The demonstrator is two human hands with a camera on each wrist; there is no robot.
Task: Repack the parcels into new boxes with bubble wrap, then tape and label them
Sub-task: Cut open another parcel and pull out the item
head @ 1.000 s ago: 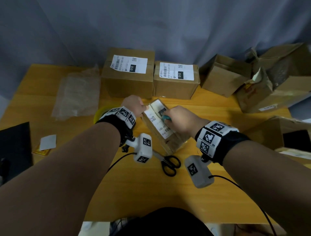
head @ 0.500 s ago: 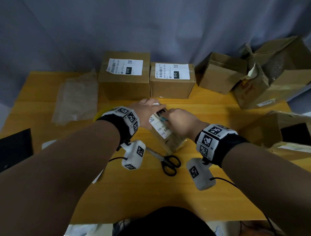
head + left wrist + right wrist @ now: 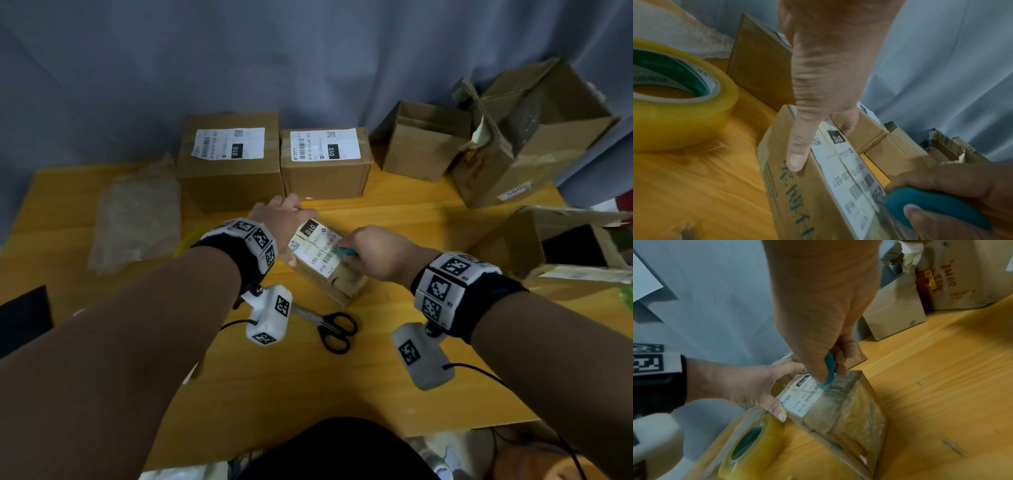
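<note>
A small taped brown parcel (image 3: 334, 279) with a white label (image 3: 317, 248) lies slantwise at the middle of the table. My left hand (image 3: 281, 219) grips its far end: the thumb (image 3: 797, 155) lies along the left side and the fingers curl over the far edge. My right hand (image 3: 373, 253) grips a teal cutter (image 3: 346, 251), whose tip rests on the label at the top seam. The cutter (image 3: 829, 371) shows between the fingers in the right wrist view, and again as a teal cutter (image 3: 937, 209) over the parcel (image 3: 803, 194) in the left wrist view.
A yellow tape roll (image 3: 752, 451) sits just left of the parcel and black scissors (image 3: 329, 325) lie in front of it. Two labelled sealed boxes (image 3: 233, 164) (image 3: 325, 164) stand behind. Opened old boxes (image 3: 421, 140) (image 3: 561, 246) crowd the right. Bubble wrap (image 3: 137, 212) lies far left.
My left hand has shifted from the parcel's left side to its far end and taken hold there. The right hand with the cutter stays on the label, slightly nearer to me.
</note>
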